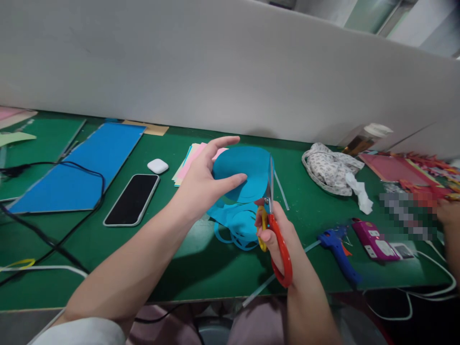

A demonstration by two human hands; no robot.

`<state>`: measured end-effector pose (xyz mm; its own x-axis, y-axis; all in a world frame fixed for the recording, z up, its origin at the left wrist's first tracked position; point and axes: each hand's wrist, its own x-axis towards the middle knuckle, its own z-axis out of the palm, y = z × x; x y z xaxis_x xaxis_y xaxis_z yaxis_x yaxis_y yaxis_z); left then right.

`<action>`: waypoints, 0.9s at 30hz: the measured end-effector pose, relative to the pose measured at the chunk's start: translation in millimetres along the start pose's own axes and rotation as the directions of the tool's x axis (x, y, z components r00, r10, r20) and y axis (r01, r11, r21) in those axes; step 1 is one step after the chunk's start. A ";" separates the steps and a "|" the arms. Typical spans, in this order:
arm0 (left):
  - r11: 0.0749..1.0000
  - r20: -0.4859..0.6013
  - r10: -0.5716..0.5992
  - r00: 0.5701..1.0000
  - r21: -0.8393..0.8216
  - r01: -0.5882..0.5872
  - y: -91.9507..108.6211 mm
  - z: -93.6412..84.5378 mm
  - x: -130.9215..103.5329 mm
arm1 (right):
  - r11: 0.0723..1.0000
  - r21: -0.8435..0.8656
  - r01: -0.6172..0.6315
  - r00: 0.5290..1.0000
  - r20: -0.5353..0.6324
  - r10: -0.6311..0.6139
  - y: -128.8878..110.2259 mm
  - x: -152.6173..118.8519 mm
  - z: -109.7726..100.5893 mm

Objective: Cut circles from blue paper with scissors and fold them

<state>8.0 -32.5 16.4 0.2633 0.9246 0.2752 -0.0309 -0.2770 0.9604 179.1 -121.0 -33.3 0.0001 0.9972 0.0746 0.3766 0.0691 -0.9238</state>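
Observation:
My left hand [208,175] holds a rounded blue paper piece [240,167] between its thumb and fingers, thumb on top. In my right hand [278,230] are scissors [283,258] with red and yellow handles, their blades pointing up along the paper's right edge. Curled blue paper strips [244,225] lie below the paper, beside my right hand. Behind my left hand, a stack of pink and cream sheets [187,165] rests on the green table [194,278].
A phone [132,200], white earbud case [157,166] and blue board [82,165] lie left, with black cables. To the right are patterned cloth [325,170], a bottle [366,138], blue glue gun [338,251] and magenta device [375,241]. Another person's hand [449,215] shows at the right edge.

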 end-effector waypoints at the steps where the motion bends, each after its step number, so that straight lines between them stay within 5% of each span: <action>1: 1.000 -0.001 0.000 1.000 -0.001 0.000 0.0 0.2 0.0 | 1.000 -0.004 -0.003 1.000 0.000 0.003 -0.3 -0.1 0.0; 27: 0.998 0.006 0.003 1.000 0.065 -0.003 6.2 -7.8 0.1 | 1.000 -0.023 0.002 1.000 0.021 -0.002 -0.2 -2.1 -1.2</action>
<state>0.3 -32.1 22.7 0.2693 0.9222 0.2775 0.0308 -0.2963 0.9546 180.2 -123.1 -32.8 -0.0201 0.9974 0.0686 0.3974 0.0709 -0.9149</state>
